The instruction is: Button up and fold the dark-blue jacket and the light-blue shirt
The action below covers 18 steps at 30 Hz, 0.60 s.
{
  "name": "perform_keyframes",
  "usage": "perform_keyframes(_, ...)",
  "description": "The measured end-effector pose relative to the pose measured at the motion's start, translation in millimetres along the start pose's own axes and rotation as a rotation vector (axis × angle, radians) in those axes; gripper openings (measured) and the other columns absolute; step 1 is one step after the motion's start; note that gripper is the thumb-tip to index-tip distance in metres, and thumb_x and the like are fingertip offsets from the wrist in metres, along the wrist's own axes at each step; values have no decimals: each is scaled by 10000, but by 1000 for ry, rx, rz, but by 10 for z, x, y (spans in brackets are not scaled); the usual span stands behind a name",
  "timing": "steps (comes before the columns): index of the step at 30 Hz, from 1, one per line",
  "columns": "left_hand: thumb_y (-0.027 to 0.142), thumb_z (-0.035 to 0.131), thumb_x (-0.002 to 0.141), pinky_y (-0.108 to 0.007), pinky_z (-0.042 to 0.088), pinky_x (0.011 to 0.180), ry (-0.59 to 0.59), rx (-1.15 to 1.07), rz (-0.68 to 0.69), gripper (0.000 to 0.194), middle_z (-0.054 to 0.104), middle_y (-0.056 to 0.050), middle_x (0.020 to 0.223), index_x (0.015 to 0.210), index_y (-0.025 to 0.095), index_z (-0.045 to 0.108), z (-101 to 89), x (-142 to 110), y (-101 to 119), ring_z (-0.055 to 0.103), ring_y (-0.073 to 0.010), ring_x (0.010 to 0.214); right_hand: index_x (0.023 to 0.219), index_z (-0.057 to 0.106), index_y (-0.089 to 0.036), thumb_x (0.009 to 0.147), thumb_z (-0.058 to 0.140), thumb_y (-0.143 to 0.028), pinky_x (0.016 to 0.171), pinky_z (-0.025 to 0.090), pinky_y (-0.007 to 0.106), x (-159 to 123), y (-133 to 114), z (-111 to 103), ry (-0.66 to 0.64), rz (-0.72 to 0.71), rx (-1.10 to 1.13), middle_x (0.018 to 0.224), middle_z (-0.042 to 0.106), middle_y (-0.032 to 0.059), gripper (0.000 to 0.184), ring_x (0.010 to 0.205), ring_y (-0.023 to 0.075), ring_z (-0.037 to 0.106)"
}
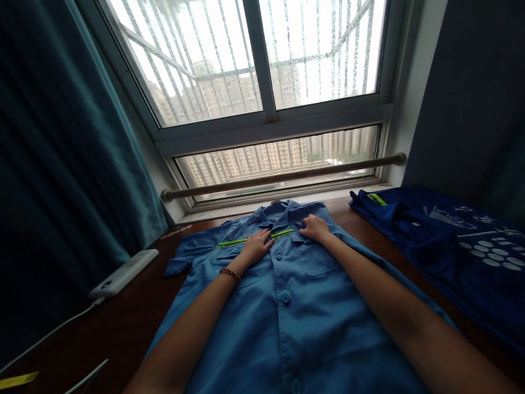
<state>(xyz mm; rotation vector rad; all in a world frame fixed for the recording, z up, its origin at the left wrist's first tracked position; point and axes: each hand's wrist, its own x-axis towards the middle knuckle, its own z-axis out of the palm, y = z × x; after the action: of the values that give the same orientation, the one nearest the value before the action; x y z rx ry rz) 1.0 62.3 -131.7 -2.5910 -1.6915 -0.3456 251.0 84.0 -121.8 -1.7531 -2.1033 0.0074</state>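
A blue work shirt [295,306] with a yellow-green reflective stripe lies flat and buttoned on the dark wooden table [131,306], collar toward the window. My left hand [256,246] lies flat on the chest just left of the button line, fingers stretched out; a beaded bracelet is on that wrist. My right hand [315,227] rests on the shirt just right of the collar, fingers curled and pinching the fabric near the collar's edge.
A second dark blue garment [451,241] with white print lies at the right of the table. A white power bank [123,272] with a cable sits at the left. A teal curtain [61,153] hangs left; a window with a rail is behind.
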Motion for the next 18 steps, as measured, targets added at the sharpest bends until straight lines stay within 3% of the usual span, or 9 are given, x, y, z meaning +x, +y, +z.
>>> perform_keyframes(4, 518, 283, 853, -387, 237, 1025, 5, -2, 1, 548, 389, -55, 1360, 1279, 200, 416, 8, 11, -11, 316, -246, 1257, 1006, 646, -193, 749, 475, -239, 724, 413, 266, 20, -19, -22, 3, -12, 7, 988, 597, 86, 313, 873, 214, 558)
perform_keyframes(7, 516, 289, 852, -385, 236, 1027, 11, -10, 5, 542, 388, -53, 1361, 1281, 209, 412, 11, 20, -30, 317, -242, 1257, 1041, 632, -200, 781, 445, -249, 766, 394, 256, 43, -32, -105, 11, -46, 16, 1001, 604, 73, 325, 906, 204, 546)
perform_keyframes(11, 512, 317, 845, -408, 249, 1022, 34, -48, 6, 540, 418, -67, 1338, 1282, 206, 409, 27, -1, -39, 337, -250, 1246, 1044, 632, -254, 872, 342, -370, 845, 354, 278, 45, -72, -164, -10, -122, 14, 1056, 591, 45, 356, 984, 208, 500)
perform_keyframes(15, 481, 414, 819, -369, 288, 1014, 113, -219, -1, 539, 469, -100, 1289, 1254, 165, 440, 39, 5, -22, 405, -232, 1200, 1185, 541, -248, 815, 395, -585, 895, 330, 340, -23, -109, -40, -84, -199, -8, 1227, 489, 76, 521, 1097, 263, 415)
perform_keyframes(18, 410, 493, 791, -300, 388, 937, 213, -462, -162, 442, 573, -86, 1170, 1145, 149, 534, -53, 87, -125, 522, -199, 1077, 1238, 490, -226, 802, 397, -618, 924, 304, 374, -57, -107, 60, -128, -228, -23, 1277, 442, 96, 594, 1140, 280, 372)
